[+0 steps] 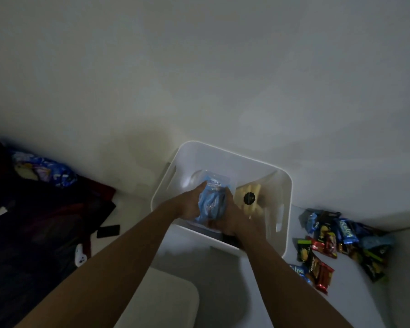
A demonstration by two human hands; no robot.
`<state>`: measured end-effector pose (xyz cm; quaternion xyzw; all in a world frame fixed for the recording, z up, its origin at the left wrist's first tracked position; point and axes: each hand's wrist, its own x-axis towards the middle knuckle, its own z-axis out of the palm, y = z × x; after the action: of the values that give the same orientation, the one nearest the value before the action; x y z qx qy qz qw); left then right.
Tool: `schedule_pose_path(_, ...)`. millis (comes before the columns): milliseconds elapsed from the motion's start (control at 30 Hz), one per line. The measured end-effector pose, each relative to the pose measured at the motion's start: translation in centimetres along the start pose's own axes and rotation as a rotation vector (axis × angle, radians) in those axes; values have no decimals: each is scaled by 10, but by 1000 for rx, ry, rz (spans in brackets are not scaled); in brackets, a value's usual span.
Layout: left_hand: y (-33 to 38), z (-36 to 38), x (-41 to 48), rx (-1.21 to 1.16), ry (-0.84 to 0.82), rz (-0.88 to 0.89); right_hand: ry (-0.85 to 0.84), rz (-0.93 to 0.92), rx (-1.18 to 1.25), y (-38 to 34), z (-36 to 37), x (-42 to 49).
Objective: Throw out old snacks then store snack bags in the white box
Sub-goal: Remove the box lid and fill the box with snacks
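We see a white plastic box with rounded corners and slot handles [223, 151] standing on the pale desk [223, 280], its far side close to the wall. Inside it, on the right, lies a pale yellow packet with a round black label [253, 209].

Our left hand [189, 207] and right hand [234, 218] are both inside the box opening, fingers curled round a crumpled light blue snack bag [210, 200], one hand on each side. The bag's long axis runs near to far, its far end leaning slightly right, just beside the yellow packet. We cannot tell whether it touches the box floor.

To the right of the box, a loose pile of blue, red and dark green snack bags [336, 247] lies on the desk. To the left lie dark cloth [33, 221], a blue patterned bag [47, 172] and a black phone [108, 231]. A white rounded slab [166, 299] sits nearest us.
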<state>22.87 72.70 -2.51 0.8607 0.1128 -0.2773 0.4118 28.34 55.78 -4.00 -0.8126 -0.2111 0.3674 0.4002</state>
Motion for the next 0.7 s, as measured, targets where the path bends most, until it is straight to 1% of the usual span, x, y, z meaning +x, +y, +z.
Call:
schedule_pose_path(33,3,-1,-2,70,38,-17,-40,-53,-119,-4,-3,-1)
schedule_pose_path(100,13,-4,-9,273,174,-42,-82,43,54,1,5,11)
schedule_pose_path(133,17,-5,-14,388,256,-61,-37,94,167,-2,9,14)
schedule_pose_path(167,21,-5,-17,465,348,-55,-13,109,155,-6,11,17)
schedule_pose_path(200,25,-4,-20,504,402,-51,-53,46,96,-18,15,12)
schedule_pose_path(233,24,-2,-19,514,444,-37,-69,47,-14,-25,17,9)
schedule_pose_path(267,21,-1,-17,459,445,-69,-33,14,-78,-27,16,6)
schedule_pose_path(300,21,-1,-17,398,430,-103,13,28,-134,-35,18,3)
schedule_pose_path(333,18,0,-16,389,405,-109,23,-32,-195,-39,18,-1)
schedule_pose_path(367,17,-2,-16,404,386,-93,28,8,-95,-42,20,-4)
schedule_pose_path(400,15,-2,-15,435,373,-72,26,9,-22,-45,20,-5)
schedule_pose_path(433,16,-4,-17,444,376,-57,5,52,138,-44,17,-7)
schedule_pose_path(467,14,-4,-17,461,390,-30,-37,21,168,-45,12,-13)
schedule_pose_path(567,15,-6,-20,501,380,-18,-16,-20,189,-50,9,-14)
schedule_pose_path(600,15,-6,-21,510,376,-10,-12,4,172,-50,7,-17)
schedule_pose_path(700,23,-9,-27,523,358,-20,28,-14,69,-50,2,-25)
